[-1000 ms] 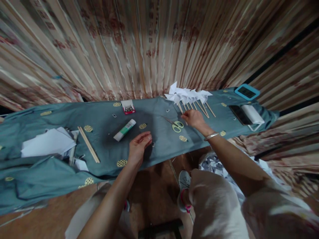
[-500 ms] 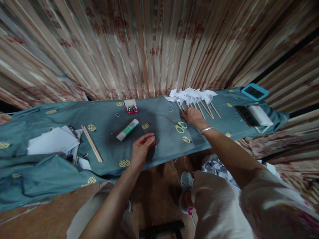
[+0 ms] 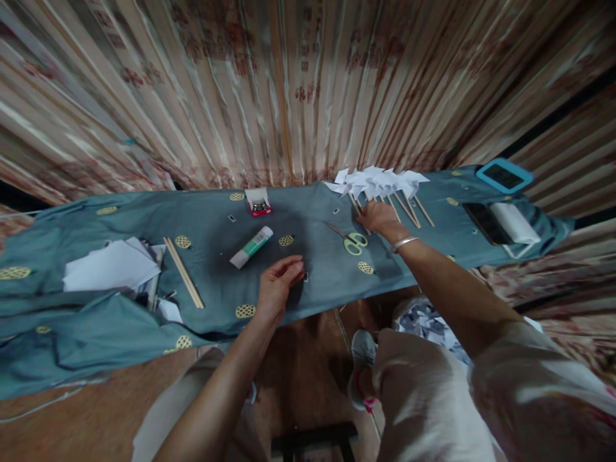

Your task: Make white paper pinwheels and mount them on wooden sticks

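Over the table's front half, my left hand hovers with fingers loosely bent and a small gap between thumb and forefinger; no object shows in it. My right hand, a silver bangle on its wrist, has its fingers closed at the stick of a pinwheel in the row. Those white paper pinwheels lie side by side at the back, their wooden sticks toward me. Green-handled scissors lie just left of my right hand. Beyond my left hand rests a green and white glue stick.
A small red and white box of metal pins stands at the back. Leftward lie loose wooden sticks and a white paper stack. A dark phone, a white roll and a blue-framed device lie at right.
The view has shifted slightly, so the table's things appear a little further right. My right hand stays at the pinwheel sticks, and my left hand keeps nearly the same pose.
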Action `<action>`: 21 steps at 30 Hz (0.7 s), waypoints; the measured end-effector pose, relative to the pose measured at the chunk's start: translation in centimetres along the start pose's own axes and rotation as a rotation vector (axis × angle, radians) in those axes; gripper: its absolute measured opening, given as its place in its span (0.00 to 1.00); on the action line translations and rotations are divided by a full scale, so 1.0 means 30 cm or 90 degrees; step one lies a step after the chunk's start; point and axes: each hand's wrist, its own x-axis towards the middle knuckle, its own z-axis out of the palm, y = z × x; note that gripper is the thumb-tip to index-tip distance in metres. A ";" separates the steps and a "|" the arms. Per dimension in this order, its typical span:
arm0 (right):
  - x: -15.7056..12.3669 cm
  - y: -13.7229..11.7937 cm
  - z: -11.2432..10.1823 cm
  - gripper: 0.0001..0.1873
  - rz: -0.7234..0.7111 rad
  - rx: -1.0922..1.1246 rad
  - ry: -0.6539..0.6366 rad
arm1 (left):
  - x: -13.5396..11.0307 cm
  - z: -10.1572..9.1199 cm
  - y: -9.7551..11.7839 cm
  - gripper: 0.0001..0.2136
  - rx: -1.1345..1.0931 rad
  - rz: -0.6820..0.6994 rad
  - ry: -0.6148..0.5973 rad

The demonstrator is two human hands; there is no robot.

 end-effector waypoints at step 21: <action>-0.499 -0.302 0.127 0.16 -0.362 0.440 0.184 | -0.070 -0.080 0.030 0.13 0.037 0.044 -0.021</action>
